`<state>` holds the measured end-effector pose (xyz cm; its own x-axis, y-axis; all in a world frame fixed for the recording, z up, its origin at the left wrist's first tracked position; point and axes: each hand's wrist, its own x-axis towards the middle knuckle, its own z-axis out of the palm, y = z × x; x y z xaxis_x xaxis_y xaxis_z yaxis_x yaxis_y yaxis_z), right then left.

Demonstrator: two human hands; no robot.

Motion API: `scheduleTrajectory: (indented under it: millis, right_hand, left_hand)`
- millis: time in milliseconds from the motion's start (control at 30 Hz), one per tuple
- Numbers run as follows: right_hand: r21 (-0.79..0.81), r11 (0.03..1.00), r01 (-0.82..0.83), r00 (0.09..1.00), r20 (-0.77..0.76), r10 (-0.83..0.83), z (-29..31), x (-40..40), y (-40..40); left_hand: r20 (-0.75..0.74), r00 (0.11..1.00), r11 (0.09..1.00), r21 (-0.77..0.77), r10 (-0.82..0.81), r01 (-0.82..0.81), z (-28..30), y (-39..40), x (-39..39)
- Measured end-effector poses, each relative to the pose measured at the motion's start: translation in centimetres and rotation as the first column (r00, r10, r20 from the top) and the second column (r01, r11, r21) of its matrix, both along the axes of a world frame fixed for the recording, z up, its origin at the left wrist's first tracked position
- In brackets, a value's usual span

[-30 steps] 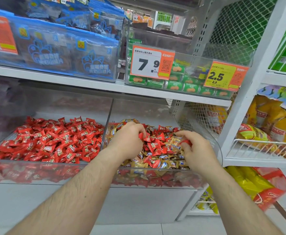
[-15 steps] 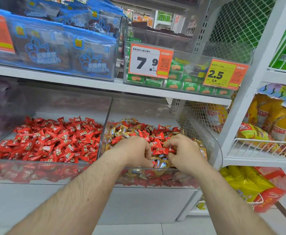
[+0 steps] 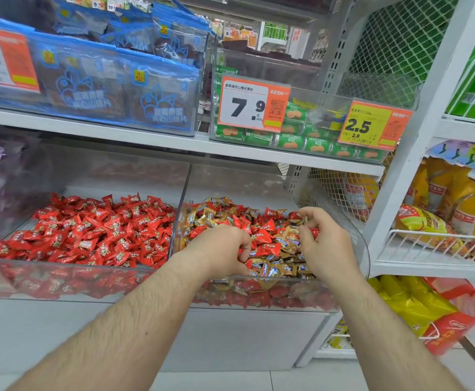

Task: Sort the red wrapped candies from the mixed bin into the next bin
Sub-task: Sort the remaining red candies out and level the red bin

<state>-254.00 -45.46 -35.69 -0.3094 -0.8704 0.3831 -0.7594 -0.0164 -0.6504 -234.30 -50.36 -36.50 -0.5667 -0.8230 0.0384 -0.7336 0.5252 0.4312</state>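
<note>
Reaching into the mixed bin [image 3: 364,249]: red candies [image 3: 267,248] are gripped by left hand [image 3: 225,249] and right hand [image 3: 325,244].

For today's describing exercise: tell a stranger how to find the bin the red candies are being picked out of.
Start at the white shelf with the orange 7.9 price tag; two clear bins sit beneath it. Take the mixed bin, the right one with the curved corner, where both hands reach in. Unlike the all-red bin to its left, it holds gold wrappers among red.
</note>
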Motion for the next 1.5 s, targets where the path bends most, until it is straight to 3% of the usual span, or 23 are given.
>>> scheduleTrajectory:
  millis: [67,133,267,400,500,567,667,733,900,967,1100,1233,1400,1500]
  right_hand:
    - [-0.014,0.999,0.047,0.999,0.02,-0.047,0.1,0.1,-0.1]
    - [-0.002,0.996,0.092,0.996,0.015,-0.092,0.4,0.3,-0.2]
    - [0.16,0.985,0.061,0.993,-0.107,-0.044,1.4,0.9,-0.3]
    - [0.367,0.927,0.082,0.954,-0.298,0.034,1.6,2.2,-0.4]
    - [0.397,0.914,0.087,0.917,-0.391,0.083,1.4,2.7,-0.6]
    - [0.381,0.921,0.079,0.923,-0.376,0.076,1.5,2.5,-0.7]
    - [0.296,0.951,0.09,0.967,-0.253,-0.013,1.6,1.5,-0.9]
    - [0.215,0.97,0.112,0.991,-0.097,-0.093,1.7,0.6,-0.9]
    - [0.062,0.989,0.136,0.964,0.223,-0.146,2.0,-0.2,-0.5]
    - [0.036,0.991,0.13,0.95,0.282,-0.135,2.0,-0.1,-0.2]
    - [0.011,0.996,0.088,0.889,0.451,-0.084,2.3,0.6,0.3]
    - [-0.027,0.999,-0.036,0.743,0.667,0.045,2.8,2.4,0.6]
    - [0.024,0.967,-0.254,0.652,0.743,0.153,3.6,6.7,1.1]
    - [0.056,0.924,-0.378,0.539,0.825,0.171,4.3,10.6,1.0]
  left_hand:
    - [0.011,1.0,1.0,-0.012,0.002,-0.002,-0.1,0.0,0.0]
    - [-0.091,0.995,0.999,0.027,0.027,-0.024,0.1,0.0,0.3]
    - [-0.246,0.955,0.985,-0.002,0.165,-0.171,1.4,-0.9,1.0]
    - [-0.256,0.941,0.974,0.01,0.22,-0.225,1.1,-1.8,0.3]
    - [-0.257,0.938,0.972,0.048,0.233,-0.228,0.1,-2.3,-0.9]
    - [-0.247,0.936,0.966,0.016,0.252,-0.256,-0.3,-2.7,-1.5]
    - [-0.265,0.916,0.938,-0.091,0.301,-0.335,-0.3,-3.0,-1.8]
    - [-0.251,0.926,0.947,-0.082,0.282,-0.311,0.0,-3.0,-2.0]
    - [-0.008,0.977,0.976,-0.042,0.215,-0.215,0.1,-2.3,-3.4]
    - [0.005,0.974,0.972,-0.066,0.225,-0.224,-0.2,-2.3,-3.6]
    - [-0.196,0.953,0.968,-0.053,0.232,-0.247,0.6,-1.7,-3.0]
    - [-0.442,0.856,0.953,-0.006,0.269,-0.303,2.4,-0.4,-0.3]
    - [-0.709,0.627,0.924,0.091,0.322,-0.371,3.6,0.2,5.6]
    - [-0.754,0.496,0.874,0.21,0.43,-0.439,3.7,0.1,9.3]
